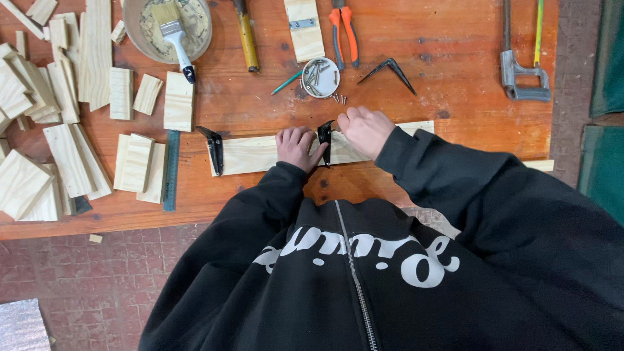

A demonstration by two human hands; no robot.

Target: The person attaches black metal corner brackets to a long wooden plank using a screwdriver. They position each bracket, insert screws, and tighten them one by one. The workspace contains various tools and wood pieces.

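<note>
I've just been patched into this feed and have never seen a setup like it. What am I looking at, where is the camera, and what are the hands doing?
There is no machine here: a person in a black zip hoodie works bare-handed, and the single camera sits on their head, looking straight down at a wooden table.

The left hand presses on a long pale plank. The right hand pinches a black metal bracket sitting across that plank. A second bracket sits at the plank's left end.

Around them lie cut wood blocks, a ruler, a brush in a bowl, a small dish of screws, pliers and a hacksaw.
</note>
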